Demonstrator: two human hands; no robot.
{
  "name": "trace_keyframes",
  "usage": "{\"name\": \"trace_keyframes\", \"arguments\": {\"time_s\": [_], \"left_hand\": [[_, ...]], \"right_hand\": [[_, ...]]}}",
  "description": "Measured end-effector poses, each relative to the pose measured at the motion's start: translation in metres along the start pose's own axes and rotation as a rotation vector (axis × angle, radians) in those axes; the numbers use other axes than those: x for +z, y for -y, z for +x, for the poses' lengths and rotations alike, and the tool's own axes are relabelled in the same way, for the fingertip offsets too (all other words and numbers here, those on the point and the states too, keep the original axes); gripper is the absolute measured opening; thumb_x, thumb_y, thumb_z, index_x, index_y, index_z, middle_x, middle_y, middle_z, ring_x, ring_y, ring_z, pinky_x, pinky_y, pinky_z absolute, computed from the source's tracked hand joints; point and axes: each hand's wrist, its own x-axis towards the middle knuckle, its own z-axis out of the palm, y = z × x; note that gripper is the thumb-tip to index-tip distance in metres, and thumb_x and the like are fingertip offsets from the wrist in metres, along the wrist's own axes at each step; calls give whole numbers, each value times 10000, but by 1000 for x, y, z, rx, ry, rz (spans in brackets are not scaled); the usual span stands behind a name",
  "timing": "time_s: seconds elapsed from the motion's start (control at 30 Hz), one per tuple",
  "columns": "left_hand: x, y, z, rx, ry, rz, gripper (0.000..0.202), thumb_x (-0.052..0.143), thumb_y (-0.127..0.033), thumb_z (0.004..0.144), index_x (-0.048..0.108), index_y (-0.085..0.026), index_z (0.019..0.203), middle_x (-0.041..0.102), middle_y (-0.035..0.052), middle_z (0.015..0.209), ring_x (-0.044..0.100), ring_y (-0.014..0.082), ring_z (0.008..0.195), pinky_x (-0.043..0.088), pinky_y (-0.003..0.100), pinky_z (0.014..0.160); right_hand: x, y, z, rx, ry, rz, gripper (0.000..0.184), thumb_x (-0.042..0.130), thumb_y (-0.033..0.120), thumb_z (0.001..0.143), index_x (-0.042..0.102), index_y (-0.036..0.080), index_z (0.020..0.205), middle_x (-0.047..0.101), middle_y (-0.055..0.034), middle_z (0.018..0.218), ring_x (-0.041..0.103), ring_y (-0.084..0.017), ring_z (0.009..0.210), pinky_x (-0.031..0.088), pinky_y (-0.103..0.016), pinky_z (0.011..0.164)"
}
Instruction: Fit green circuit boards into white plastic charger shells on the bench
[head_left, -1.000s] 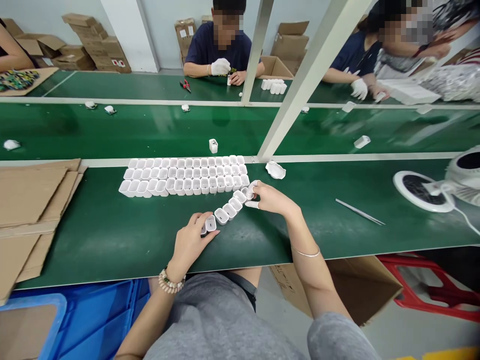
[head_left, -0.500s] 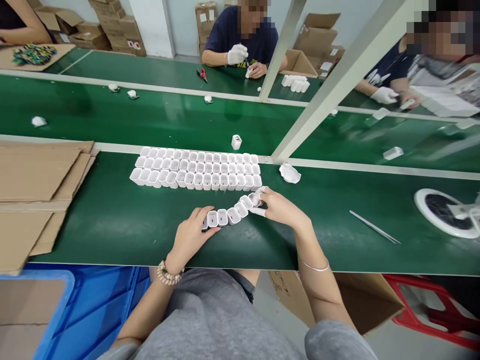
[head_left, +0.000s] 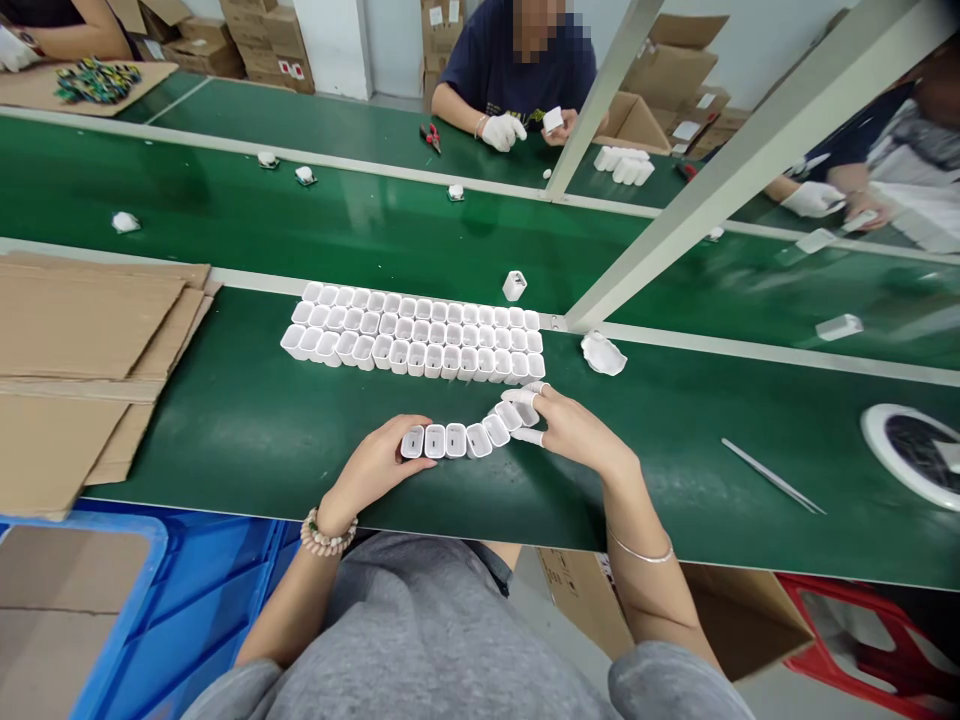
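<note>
A short row of small white plastic housings (head_left: 457,440) lies on the green table between my hands. My left hand (head_left: 375,465) curls around the row's left end, fingers pressed against it. My right hand (head_left: 566,430), with white finger cots on its tips, grips the row's right end. Just beyond them, several rows of the same white housings (head_left: 412,335) stand packed together, open side up. The row in my hands is slightly bent, its right end nearest that block.
Flat cardboard sheets (head_left: 82,350) lie at the left. A lone housing (head_left: 514,286) stands on the conveyor belt, a crumpled white piece (head_left: 602,354) by the diagonal post (head_left: 675,190). Tweezers (head_left: 772,476) and a round white device (head_left: 911,450) are at the right. People in white gloves work across the belt.
My hands have pressed the loose row together and turned it from a diagonal towards level. The view has shifted, so everything sits further right in the picture.
</note>
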Motion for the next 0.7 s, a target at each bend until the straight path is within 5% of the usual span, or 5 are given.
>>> {"name": "trace_keyframes", "arguments": {"time_s": [0.43,0.7], "left_hand": [[8,-5,0,-21,-9,102,378,636,-465,886,564,-302,1220,646,16,1250,661,224,1067,536,359,906],[6,-5,-13,-109,-112,164,337,608,-427,901,547,-288,1202,653,21,1231,676,227,1032,562,362,871]], "right_hand": [[7,26,0,54,110,-108,606,601,480,922,430,234,1448,524,-96,1023,584,-214,733,461,-320,693],[18,44,1,45,77,-167,552,569,521,939,507,175,1365,564,-128,1060,628,-234,743,468,-322,690]]}}
